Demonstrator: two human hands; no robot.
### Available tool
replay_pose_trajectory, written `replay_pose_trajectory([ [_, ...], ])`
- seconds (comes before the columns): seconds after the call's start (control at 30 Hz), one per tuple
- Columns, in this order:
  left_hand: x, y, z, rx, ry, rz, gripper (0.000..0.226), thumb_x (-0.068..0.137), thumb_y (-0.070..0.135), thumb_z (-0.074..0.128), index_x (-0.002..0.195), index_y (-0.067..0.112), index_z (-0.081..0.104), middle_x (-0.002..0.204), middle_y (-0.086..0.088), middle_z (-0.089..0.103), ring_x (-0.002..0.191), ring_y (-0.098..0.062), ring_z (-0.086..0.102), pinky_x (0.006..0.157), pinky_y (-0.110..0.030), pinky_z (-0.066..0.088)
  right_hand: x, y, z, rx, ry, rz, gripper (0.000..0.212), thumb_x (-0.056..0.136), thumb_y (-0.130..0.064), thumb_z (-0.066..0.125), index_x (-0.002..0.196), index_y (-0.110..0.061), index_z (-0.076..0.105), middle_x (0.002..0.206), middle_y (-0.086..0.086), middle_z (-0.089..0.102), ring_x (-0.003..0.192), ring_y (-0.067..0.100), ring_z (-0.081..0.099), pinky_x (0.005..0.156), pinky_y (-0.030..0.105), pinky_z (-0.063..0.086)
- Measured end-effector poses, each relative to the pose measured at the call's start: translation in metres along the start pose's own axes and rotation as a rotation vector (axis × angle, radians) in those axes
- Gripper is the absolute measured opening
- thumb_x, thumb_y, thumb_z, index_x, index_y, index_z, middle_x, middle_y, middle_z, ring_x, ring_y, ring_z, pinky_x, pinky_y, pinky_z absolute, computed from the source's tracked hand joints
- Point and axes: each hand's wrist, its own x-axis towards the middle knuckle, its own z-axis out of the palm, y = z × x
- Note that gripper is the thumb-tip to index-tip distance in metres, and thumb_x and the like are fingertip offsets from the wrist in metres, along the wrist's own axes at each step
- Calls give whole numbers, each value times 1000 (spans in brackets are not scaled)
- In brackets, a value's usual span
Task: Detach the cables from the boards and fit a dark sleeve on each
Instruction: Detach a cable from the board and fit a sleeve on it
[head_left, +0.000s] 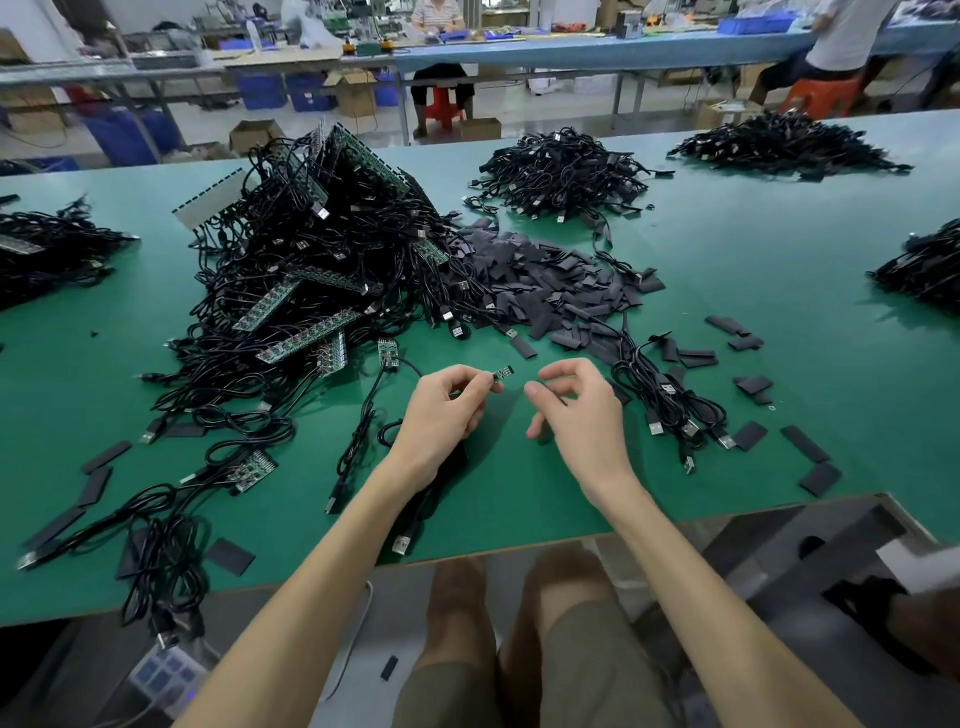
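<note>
Green matting covers the workbench, and more benches with seated people stand across the aisle behind it. Close to the front edge, the left hand hovers over the mat, its thumb and forefinger pinching one end of a small board. The board's long axis runs from lower left to upper right. Its gripped end sits at the left fingertips and its free end points away and rightward, into the gap between the two hands.

The right hand is just beside that free end but apart from it, with its fingers curled inward and its thumb tip clear of the forefinger. A thin dark line crosses under those fingers, and I cannot tell whether the hand holds anything.

A USB plug lies below the left wrist. Just beyond and left of the left hand lies a second board, its black cable trailing back toward the bench edge. Further out on that side rises a pile of boards and cables. Beyond the right hand spreads a heap of dark sleeves, and a bundle of cables lies near its outer side, with loose sleeves scattered past that
</note>
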Motion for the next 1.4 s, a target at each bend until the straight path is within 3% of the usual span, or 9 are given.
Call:
replay_pose_trajectory([
  [0.07,0,0,0,16,-6,8,25,101,26,59,86,14,74,57,3,49,50,-13,40,46,-18,32,1,2,-1,68,26,28,10,94,-14,71,96,-16,62,73,1,71,60,16,71,60,32,53],
  [0.2,-1,1,0,30,-23,22,27,101,28,59,82,16,73,58,-1,48,50,-15,39,47,-21,31,3,4,0,180,8,47,6,94,-4,67,99,-9,68,80,-2,76,78,15,78,61,18,52],
  [0.3,-1,1,0,45,-32,35,28,100,31,58,80,19,71,57,2,49,50,-14,40,48,-21,32,5,6,0,206,-11,62,10,93,-5,69,102,-10,71,88,2,79,85,16,78,72,27,59],
  [0.4,-2,0,0,59,-37,44,28,100,34,58,79,20,71,57,4,49,50,-14,41,49,-22,33,5,8,0,206,-55,66,14,92,-7,72,106,-12,72,89,0,80,84,17,78,77,27,61],
  [0.67,-3,1,0,62,-38,37,27,101,30,58,80,20,71,58,5,50,51,-14,41,49,-23,33,4,4,0,314,-35,58,7,96,-4,68,100,-6,73,83,7,79,82,23,79,61,23,57],
  [1.0,-6,4,0,61,-59,24,29,103,27,55,82,11,69,62,-1,51,53,-17,39,48,-22,32,2,3,-1,276,-54,40,9,96,-1,67,102,-3,73,76,9,78,76,24,78,59,23,56],
  [1.4,-4,1,0,259,-75,123,33,106,17,49,74,20,56,56,13,47,53,-10,38,55,-27,32,0,1,-1,173,-42,0,14,94,-2,68,102,-9,75,74,6,78,71,19,77,63,22,56],
])
